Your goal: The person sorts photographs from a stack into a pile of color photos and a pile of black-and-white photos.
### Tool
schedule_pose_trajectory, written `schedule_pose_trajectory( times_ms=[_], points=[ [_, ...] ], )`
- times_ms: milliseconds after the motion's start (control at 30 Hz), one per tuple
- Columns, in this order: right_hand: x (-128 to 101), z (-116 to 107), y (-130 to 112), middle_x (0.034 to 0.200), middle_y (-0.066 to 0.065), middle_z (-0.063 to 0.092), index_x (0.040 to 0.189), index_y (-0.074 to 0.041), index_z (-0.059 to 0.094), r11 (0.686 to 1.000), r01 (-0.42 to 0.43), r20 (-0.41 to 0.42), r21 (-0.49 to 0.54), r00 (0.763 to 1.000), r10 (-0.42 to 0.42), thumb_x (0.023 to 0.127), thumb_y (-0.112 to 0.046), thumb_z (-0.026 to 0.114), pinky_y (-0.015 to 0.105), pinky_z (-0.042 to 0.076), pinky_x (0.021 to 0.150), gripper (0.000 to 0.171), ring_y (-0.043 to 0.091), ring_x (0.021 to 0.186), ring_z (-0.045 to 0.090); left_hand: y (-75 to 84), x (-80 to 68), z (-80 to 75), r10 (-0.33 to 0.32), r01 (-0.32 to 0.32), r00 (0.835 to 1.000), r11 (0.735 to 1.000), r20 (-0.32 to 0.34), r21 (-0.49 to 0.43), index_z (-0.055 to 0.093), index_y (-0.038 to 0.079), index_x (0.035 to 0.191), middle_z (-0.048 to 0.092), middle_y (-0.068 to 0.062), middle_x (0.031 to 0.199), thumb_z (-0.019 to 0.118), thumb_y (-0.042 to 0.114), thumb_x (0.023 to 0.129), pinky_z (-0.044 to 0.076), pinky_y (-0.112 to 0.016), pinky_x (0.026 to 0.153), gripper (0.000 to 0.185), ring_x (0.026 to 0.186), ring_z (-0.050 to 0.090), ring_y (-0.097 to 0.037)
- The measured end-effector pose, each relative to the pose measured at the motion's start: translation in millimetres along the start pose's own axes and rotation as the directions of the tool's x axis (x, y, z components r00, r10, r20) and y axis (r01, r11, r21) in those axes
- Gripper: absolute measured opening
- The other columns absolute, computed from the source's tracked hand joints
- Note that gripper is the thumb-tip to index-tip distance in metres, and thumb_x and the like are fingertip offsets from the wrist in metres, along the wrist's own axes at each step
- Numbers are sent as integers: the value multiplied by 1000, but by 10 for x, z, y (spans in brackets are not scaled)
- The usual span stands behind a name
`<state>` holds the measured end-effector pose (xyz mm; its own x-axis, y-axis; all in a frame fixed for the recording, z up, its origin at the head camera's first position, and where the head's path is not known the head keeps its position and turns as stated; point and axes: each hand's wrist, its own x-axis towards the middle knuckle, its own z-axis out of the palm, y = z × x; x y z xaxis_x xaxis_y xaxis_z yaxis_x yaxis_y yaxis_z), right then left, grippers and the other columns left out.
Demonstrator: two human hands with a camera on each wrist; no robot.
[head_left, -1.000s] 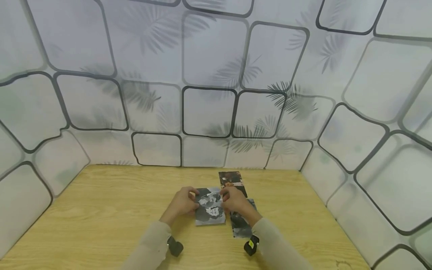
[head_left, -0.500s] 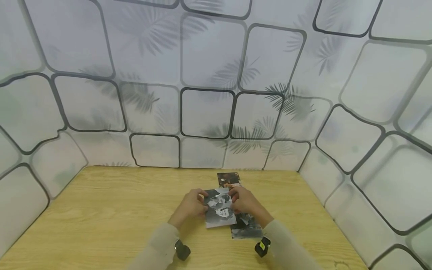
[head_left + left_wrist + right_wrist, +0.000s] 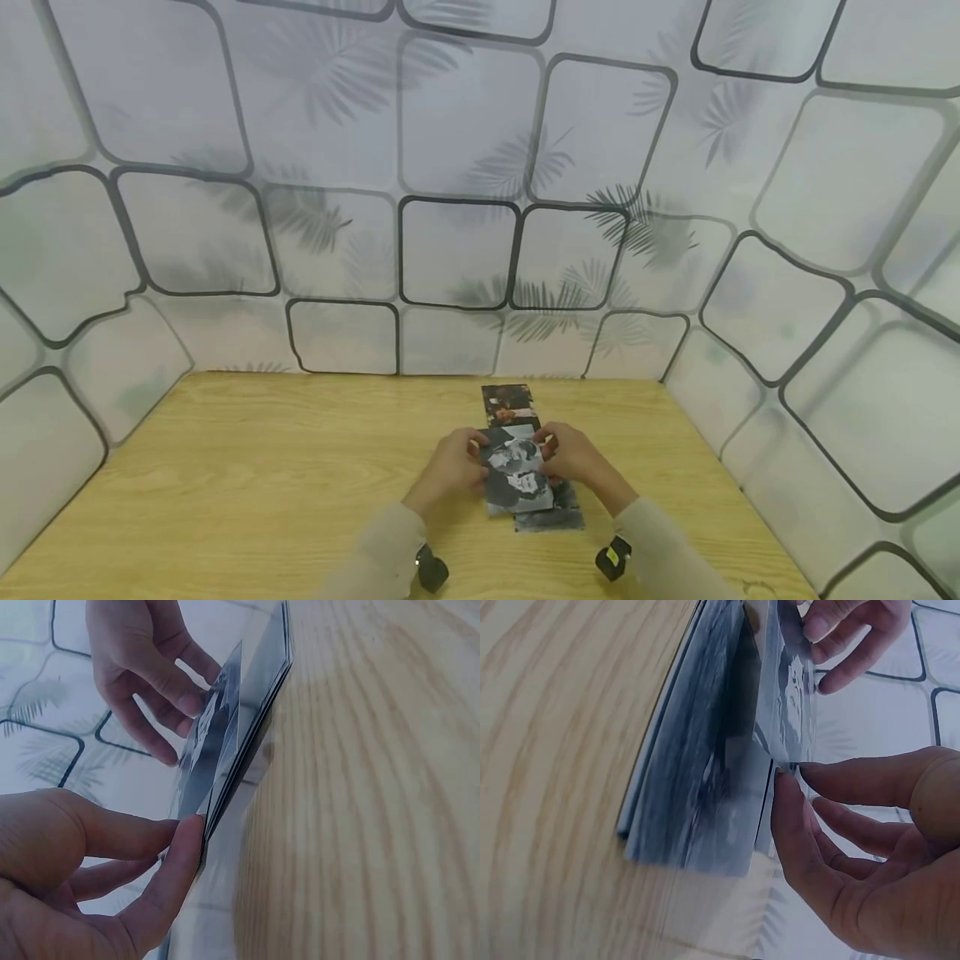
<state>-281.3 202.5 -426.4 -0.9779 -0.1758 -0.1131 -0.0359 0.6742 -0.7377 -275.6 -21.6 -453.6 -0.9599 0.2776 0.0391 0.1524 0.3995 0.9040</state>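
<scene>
A black-and-white photo card [image 3: 517, 482] is held between both hands in the head view, above other cards. My left hand [image 3: 456, 462] pinches its left edge, and my right hand [image 3: 576, 458] pinches the right edge. Under it a second grey photo card [image 3: 551, 522] lies on the table, mostly covered. Seen from the left wrist, the held card [image 3: 217, 727] tilts over a thin stack of cards [image 3: 266, 682], close to the left thumb and fingertips. The right wrist view has the lower card [image 3: 697, 772] flat beneath, with the right fingertips gripping the raised one.
Just behind the hands lies a dark coloured photo card [image 3: 510, 404], its near end overlapped. The wood-grain table [image 3: 262, 467] stretches to both sides. A patterned curtain [image 3: 457, 250] closes off the back and sides. Both wrists carry a small black camera [image 3: 432, 570].
Both hands have moved right, carrying the black-and-white photo card. It now covers most of the lower grey card, which earlier showed to its right.
</scene>
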Motion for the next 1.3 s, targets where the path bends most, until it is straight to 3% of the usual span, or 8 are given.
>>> schedule_pose_trajectory(
  times_ms=[600,967,1300],
  points=[
    [-61,-182,237,89,12,61,122,3,64,994,-93,8,-62,996,94,76,16,72,33,62,59,48,20,71,61,67,42,350,19,-18,999,999,40,-28,61,-9,122,59,-17,94,67,-20,75,61,-23,55,49,64,66,-16],
    [-106,-210,303,88,10,61,119,2,64,992,-102,6,-72,995,102,76,14,72,31,60,58,46,21,70,61,125,8,400,33,-34,998,999,60,9,62,-11,121,60,-18,97,68,-19,81,61,-23,56,41,68,67,-17],
    [-129,-195,290,84,9,60,119,2,64,991,-115,25,-66,993,117,74,16,70,33,62,58,47,20,66,62,121,-6,420,44,-47,998,997,44,64,65,-10,114,61,-18,94,71,-17,79,60,-23,55,36,71,64,-18]
  ],
)
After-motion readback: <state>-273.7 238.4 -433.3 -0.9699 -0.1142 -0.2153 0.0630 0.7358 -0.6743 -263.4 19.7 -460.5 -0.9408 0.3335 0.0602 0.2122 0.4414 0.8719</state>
